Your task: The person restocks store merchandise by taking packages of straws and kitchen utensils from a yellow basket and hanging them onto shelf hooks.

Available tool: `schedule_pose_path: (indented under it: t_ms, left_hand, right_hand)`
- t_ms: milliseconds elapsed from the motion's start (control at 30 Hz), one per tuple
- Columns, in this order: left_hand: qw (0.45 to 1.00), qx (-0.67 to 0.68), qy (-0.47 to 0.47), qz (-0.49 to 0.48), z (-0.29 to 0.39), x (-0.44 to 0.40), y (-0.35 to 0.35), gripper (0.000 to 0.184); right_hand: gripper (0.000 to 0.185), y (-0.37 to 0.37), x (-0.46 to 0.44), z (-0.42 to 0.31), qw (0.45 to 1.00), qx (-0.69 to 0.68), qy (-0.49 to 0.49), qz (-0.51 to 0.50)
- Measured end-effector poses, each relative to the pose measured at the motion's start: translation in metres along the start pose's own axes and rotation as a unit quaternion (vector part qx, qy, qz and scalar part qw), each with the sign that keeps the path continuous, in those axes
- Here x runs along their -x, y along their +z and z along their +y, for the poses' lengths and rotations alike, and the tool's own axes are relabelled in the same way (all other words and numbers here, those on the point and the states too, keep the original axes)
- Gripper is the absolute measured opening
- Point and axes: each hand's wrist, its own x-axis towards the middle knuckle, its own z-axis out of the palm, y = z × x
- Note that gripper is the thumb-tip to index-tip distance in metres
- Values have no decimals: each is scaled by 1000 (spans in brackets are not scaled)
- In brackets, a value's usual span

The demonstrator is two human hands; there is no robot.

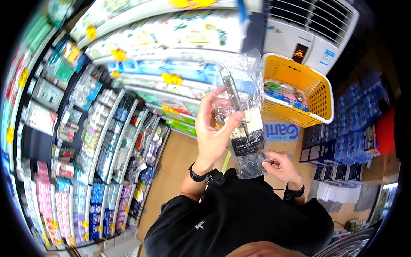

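Note:
A clear plastic packet [249,162] is held up in front of my chest. Inside it lie a slim grey metal tool [231,90] with a notched upper end and a black-and-cream card [250,143] with white print. The tool's exact kind is not clear. My left hand [216,124] grips the packet's left side, thumb across the front and fingers partly behind. At the lower right corner, my right hand [280,167] pinches the plastic between thumb and fingers. Both wrists carry black bands.
A yellow basket [319,81] holding several packaged items stands beyond the packet on the right, before a white appliance [314,34]. Stocked shelves [102,141] run along the left and front. Shrink-wrapped packs of bottles [355,120] are stacked at the right.

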Motion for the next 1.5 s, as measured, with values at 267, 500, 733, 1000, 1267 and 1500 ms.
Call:
schedule_pose_path:
  t_ms: [267,500,733,1000,1267,1500]
  left_hand:
    - [973,-112,30,201,59,82,-160,40]
    - [914,-240,73,319,108,155,-248,26]
    - [876,-249,78,406,145,204,-317,31]
    - [820,-284,131,479,184,209,-399,35]
    - [782,-356,165,483,231,163,-508,35]
    - [787,-338,171,487,264,112,-592,34]
  right_hand:
    - [19,141,-68,-25,987,18,-46,-152]
    - [22,252,-110,-42,957,-21,-54,-284]
    - [17,339,-154,-64,914,-30,-71,-398]
    - [14,444,-220,-104,870,-39,-80,-485]
    - [8,546,-319,-152,842,-58,-130,-521]
    - [20,615,-404,-190,817,-51,-172,-548]
